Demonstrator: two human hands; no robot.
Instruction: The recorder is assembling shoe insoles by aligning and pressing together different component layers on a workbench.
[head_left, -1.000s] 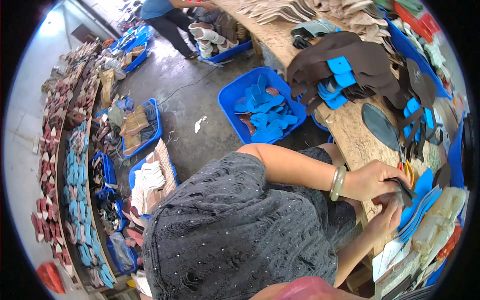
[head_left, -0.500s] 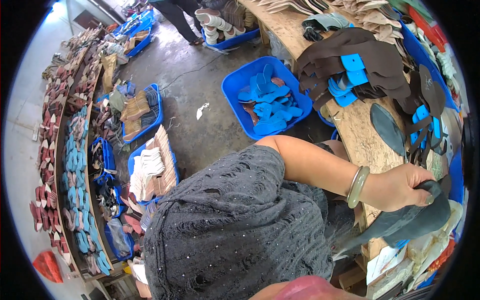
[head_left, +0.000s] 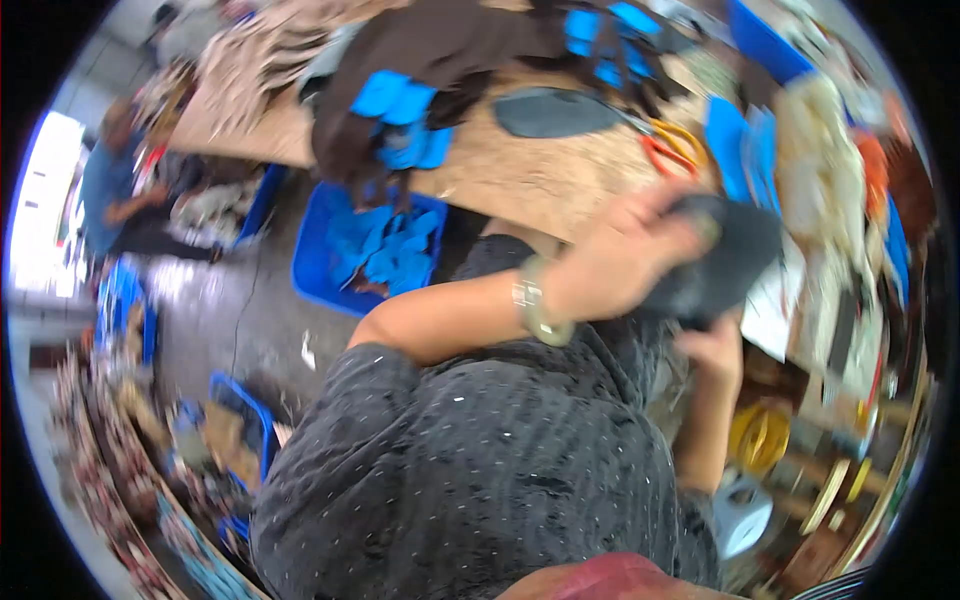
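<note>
My left hand (head_left: 615, 260), with a pale bangle on its wrist, is closed on a dark grey, flat shoe-sole-shaped piece (head_left: 745, 255), its thumb on top. Motion blurs the hand and the piece. My right hand (head_left: 712, 352) is at the lower edge of the same piece, its thumb pointing left. The piece and the blur hide its other fingers, so its grip is unclear. Scissors (head_left: 670, 148) with orange and red handles lie on the wooden table beyond my left hand. Their blades touch or overlap another dark flat oval piece (head_left: 553, 112).
Dark brown flat pieces (head_left: 425, 45) are heaped on the wooden table (head_left: 500, 190), with bright blue pieces (head_left: 400, 105) on them. A blue bin (head_left: 300, 262) holding blue pieces stands below its edge. A seated person (head_left: 115, 190) is far left. White paper (head_left: 775, 305) lies right.
The view has turned right. My left hand has brought the dark grey piece from the table's edge to in front of my body. My right hand and the scissors have come into view.
</note>
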